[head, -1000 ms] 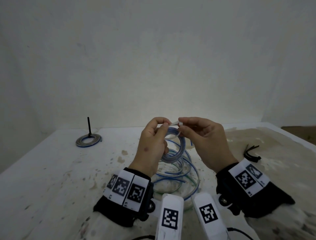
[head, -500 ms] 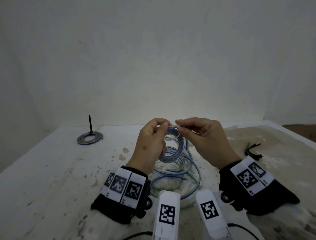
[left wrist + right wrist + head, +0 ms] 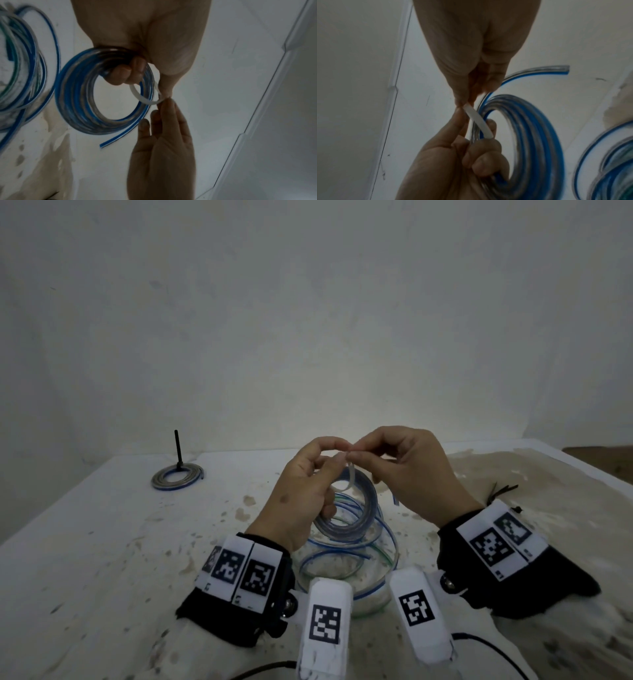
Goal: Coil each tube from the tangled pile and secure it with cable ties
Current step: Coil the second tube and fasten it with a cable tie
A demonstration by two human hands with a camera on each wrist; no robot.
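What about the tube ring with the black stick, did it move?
No. The tube ring with the black stick lies in the same spot, just as close to the table's back edge as before.

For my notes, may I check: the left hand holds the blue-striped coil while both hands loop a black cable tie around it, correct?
Nearly: the cable tie is white, not black, as the left wrist view shows. The left hand does hold the blue-striped coil, and the right hand pinches the tie's end.
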